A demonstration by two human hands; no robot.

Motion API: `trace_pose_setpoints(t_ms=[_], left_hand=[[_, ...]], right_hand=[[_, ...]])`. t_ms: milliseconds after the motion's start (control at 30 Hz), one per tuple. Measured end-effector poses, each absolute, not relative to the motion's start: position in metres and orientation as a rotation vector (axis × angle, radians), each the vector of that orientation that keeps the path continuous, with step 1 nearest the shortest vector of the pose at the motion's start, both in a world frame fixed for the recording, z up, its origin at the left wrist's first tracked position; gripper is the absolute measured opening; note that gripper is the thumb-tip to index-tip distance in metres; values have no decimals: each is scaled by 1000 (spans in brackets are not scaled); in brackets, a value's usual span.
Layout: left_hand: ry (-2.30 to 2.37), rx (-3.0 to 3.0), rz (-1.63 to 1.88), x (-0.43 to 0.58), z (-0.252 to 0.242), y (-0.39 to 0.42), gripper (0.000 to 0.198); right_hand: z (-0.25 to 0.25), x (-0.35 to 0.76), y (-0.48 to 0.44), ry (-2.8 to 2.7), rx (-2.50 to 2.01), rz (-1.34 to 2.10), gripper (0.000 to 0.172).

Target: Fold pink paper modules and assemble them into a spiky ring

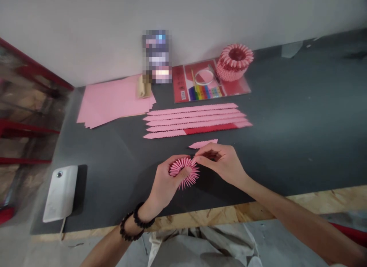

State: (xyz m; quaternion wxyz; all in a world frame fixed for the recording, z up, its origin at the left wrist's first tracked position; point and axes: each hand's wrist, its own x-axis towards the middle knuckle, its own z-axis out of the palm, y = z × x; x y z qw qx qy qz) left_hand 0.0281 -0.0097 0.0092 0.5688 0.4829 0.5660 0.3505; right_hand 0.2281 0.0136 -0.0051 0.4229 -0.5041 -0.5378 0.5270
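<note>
My left hand [162,184] grips a round ring of pink folded paper pieces [192,178], its thumb laid across the middle and its fingers behind. The pointed pieces fan outward like spokes. At the ring's upper right edge, my right hand [225,163] pinches a small pink folded paper piece, mostly hidden by the fingertips. Just beyond the right hand lies a short row of nested pink pieces [200,144]. Farther back, several long rows of pink pieces [192,116] lie side by side, and the nearest has a red stretch [210,128].
Pink paper sheets [110,100] lie back left, with a cream-coloured block [143,88] on their corner beside a pixelated upright object [157,56]. A pink-and-red paper vase [233,70] stands on a red packet [179,85]. A white cabled device [60,194] sits left on the dark table [301,125].
</note>
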Motion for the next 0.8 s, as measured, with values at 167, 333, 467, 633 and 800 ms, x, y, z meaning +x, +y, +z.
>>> trace_pose_setpoints(t_ms=[167, 333, 467, 633, 800], left_hand=[[1338, 1224, 858, 28, 11, -10, 31], [1330, 1228, 869, 29, 9, -12, 39], [1332, 1240, 877, 30, 10, -13, 38], [1330, 1302, 844, 28, 12, -11, 33], [1313, 1359, 900, 29, 8, -15, 32]], right_hand=[[-7, 229, 12, -1422, -1252, 1318, 15], [-11, 228, 11, -1399, -1236, 1334, 20], [-7, 229, 9, -1488, -1238, 1210, 21], [-1, 231, 8, -1662, -1218, 966, 10], [-1, 235, 12, -1721, -1019, 933, 7]])
